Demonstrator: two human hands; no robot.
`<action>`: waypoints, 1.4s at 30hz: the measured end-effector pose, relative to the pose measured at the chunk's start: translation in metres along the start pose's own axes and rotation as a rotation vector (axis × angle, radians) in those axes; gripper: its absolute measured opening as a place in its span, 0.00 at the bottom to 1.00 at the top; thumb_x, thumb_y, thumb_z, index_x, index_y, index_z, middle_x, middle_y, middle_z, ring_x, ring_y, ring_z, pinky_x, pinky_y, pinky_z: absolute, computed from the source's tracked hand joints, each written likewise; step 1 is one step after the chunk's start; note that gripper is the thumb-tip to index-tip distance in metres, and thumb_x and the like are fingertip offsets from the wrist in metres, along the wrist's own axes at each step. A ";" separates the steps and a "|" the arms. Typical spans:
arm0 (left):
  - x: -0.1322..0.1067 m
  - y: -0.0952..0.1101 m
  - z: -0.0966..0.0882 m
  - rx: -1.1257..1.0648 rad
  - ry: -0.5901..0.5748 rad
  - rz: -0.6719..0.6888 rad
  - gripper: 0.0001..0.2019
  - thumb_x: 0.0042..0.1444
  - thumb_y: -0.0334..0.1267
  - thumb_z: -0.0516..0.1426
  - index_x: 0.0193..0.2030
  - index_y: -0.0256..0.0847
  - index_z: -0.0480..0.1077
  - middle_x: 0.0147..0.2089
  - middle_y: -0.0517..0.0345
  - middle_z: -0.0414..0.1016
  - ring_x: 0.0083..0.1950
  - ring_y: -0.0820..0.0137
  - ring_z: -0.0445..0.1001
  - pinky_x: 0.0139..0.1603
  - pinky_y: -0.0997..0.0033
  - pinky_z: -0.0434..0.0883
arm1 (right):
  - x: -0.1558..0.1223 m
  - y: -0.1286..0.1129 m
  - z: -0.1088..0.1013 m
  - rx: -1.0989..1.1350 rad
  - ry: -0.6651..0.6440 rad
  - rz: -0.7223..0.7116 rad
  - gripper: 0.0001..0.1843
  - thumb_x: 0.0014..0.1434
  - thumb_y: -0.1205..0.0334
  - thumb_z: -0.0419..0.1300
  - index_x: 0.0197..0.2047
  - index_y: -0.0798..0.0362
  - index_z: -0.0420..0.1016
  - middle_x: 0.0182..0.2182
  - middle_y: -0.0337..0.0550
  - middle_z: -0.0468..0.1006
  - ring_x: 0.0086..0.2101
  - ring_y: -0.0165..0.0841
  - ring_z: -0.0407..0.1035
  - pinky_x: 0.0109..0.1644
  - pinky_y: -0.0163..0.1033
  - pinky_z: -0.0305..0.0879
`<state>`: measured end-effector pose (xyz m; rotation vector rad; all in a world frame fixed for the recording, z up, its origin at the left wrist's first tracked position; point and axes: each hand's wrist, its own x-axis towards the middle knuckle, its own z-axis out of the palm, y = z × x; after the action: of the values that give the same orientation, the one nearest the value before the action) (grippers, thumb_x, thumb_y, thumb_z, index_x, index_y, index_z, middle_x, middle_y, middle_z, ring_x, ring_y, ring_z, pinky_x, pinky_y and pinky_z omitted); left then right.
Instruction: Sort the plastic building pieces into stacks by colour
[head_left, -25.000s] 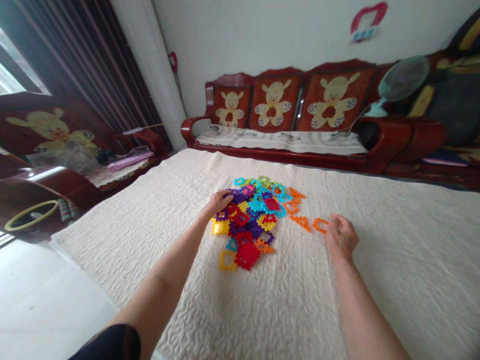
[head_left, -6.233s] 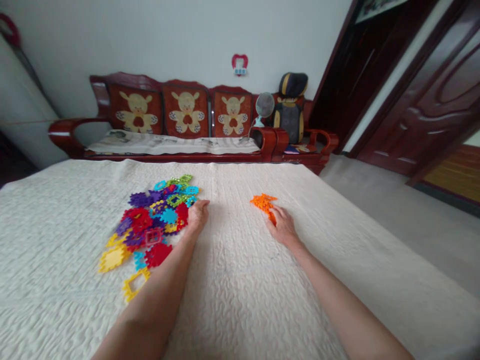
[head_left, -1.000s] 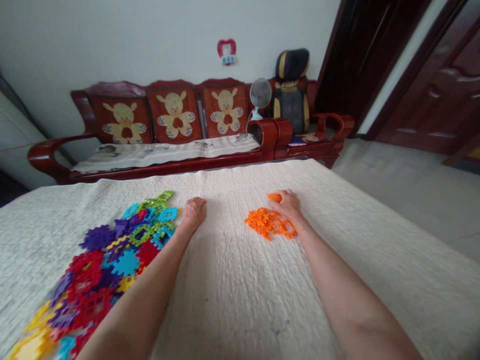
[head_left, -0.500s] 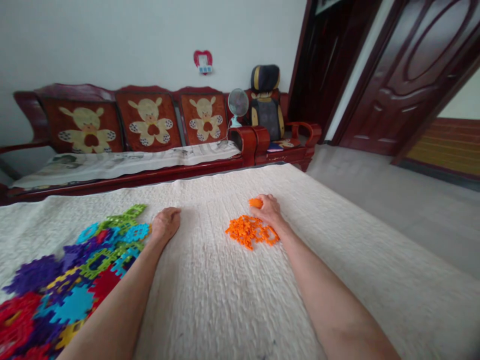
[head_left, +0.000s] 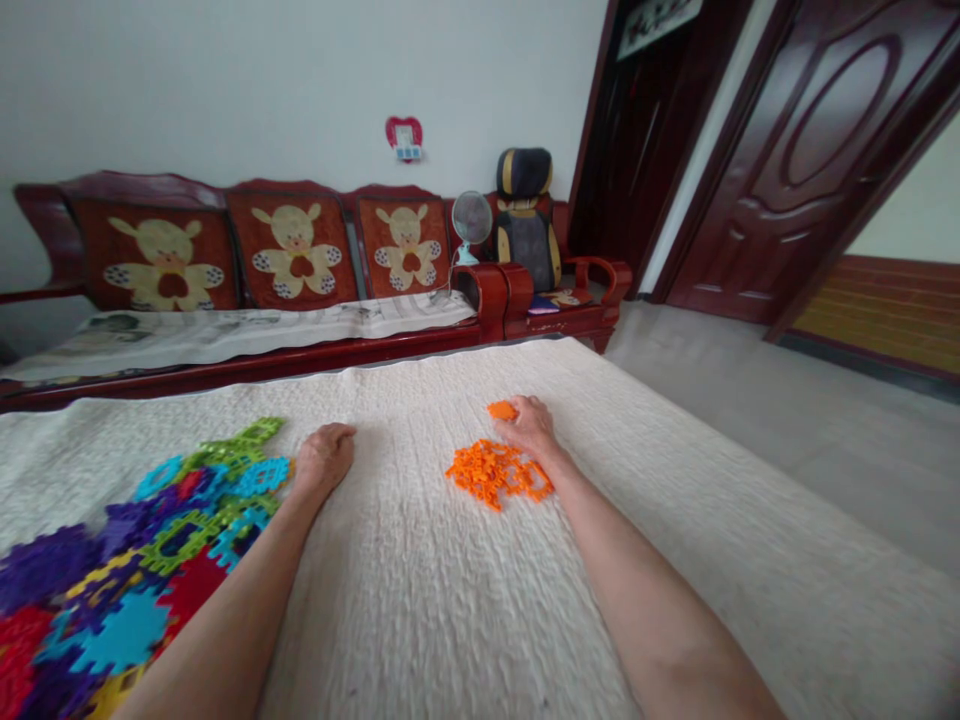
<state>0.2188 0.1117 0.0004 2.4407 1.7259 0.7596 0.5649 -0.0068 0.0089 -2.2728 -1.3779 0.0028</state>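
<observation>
My right hand rests on the cream quilted cover, fingers curled on an orange plastic piece at its far side. Just below it lies a small heap of orange pieces. My left hand lies knuckles-up and curled on the cover, holding nothing that I can see, its left side next to a spread of multicoloured interlocking pieces: green, cyan, purple, red and yellow.
A dark red wooden sofa with bear-print cushions stands behind the cover. A small fan and a dark back cushion sit at its right end. Dark wooden doors and grey floor are at the right.
The view has swung right and slightly down, so the coloured pile slides off to the lower left. Both hands stay almost where they were; the right still holds the orange piece.
</observation>
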 end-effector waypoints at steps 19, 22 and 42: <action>0.000 0.002 0.000 0.009 0.019 0.006 0.18 0.55 0.32 0.49 0.42 0.42 0.81 0.48 0.55 0.83 0.51 0.64 0.79 0.57 0.69 0.73 | 0.003 -0.006 0.006 0.082 0.071 -0.031 0.22 0.54 0.51 0.64 0.50 0.51 0.77 0.47 0.47 0.78 0.48 0.38 0.72 0.56 0.40 0.63; 0.000 0.003 0.000 0.016 0.015 -0.004 0.18 0.55 0.32 0.49 0.42 0.41 0.81 0.48 0.55 0.83 0.52 0.64 0.79 0.58 0.69 0.72 | 0.002 -0.007 0.004 0.027 0.017 -0.035 0.20 0.54 0.50 0.63 0.48 0.52 0.78 0.46 0.47 0.78 0.47 0.39 0.72 0.56 0.41 0.62; 0.002 -0.002 0.007 -0.024 -0.006 -0.021 0.18 0.57 0.31 0.49 0.45 0.38 0.80 0.51 0.49 0.81 0.54 0.59 0.77 0.60 0.62 0.72 | -0.039 0.017 -0.065 0.239 -0.383 -0.061 0.07 0.48 0.59 0.62 0.27 0.53 0.79 0.22 0.34 0.77 0.28 0.30 0.69 0.31 0.31 0.60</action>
<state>0.2206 0.1159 -0.0058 2.4026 1.7269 0.7653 0.5759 -0.0717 0.0505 -2.0979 -1.5382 0.5786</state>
